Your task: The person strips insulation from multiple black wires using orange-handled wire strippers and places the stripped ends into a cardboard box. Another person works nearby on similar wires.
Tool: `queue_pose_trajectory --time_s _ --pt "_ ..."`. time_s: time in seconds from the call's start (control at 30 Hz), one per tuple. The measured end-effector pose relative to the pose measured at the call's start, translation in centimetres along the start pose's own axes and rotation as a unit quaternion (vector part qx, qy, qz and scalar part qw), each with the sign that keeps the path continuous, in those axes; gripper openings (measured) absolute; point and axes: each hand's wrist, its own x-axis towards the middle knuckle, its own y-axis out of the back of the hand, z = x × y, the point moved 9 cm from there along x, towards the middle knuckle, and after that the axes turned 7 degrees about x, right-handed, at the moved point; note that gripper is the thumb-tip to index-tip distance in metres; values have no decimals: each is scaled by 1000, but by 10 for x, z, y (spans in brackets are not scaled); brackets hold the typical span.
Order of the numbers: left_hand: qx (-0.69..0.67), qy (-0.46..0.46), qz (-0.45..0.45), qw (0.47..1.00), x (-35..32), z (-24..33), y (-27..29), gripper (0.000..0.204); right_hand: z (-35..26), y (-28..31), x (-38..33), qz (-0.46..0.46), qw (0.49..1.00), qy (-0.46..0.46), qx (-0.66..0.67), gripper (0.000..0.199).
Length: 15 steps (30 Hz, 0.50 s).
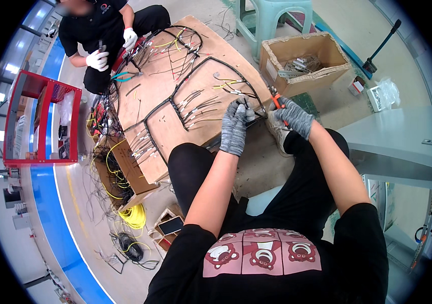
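My left hand (234, 129), in a grey knit glove, is closed at the right edge of a wooden board (216, 45). Its fingers pinch thin wires (243, 96) of a black wire harness (175, 91) that lies over the board; the exact wire ends are hidden by the fingers. In my right hand (298, 117), gloved the same way, are orange-handled pliers (277, 99). Their dark jaws point up and away, beside the board's corner and apart from the wires. Many short branches with white tags and bare ends fan out from the harness.
Across the board a co-worker in white gloves (97, 60) holds a small dark tool. Teal-handled pliers (125, 76) lie near them. A cardboard box (322, 76) with metal strips and a green stool (271, 20) stand beyond. Cables and yellow wire coils (134, 217) lie left.
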Motion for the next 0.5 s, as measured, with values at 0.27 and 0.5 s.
queue_pose_trajectory --time_s 0.27,0.5 --pt "120 37 131 983 4 -4 33 8 -29 -2 -14 136 918 81 -364 40" --pt "206 6 143 968 9 0 37 7 -30 -4 -12 110 849 17 -516 34"
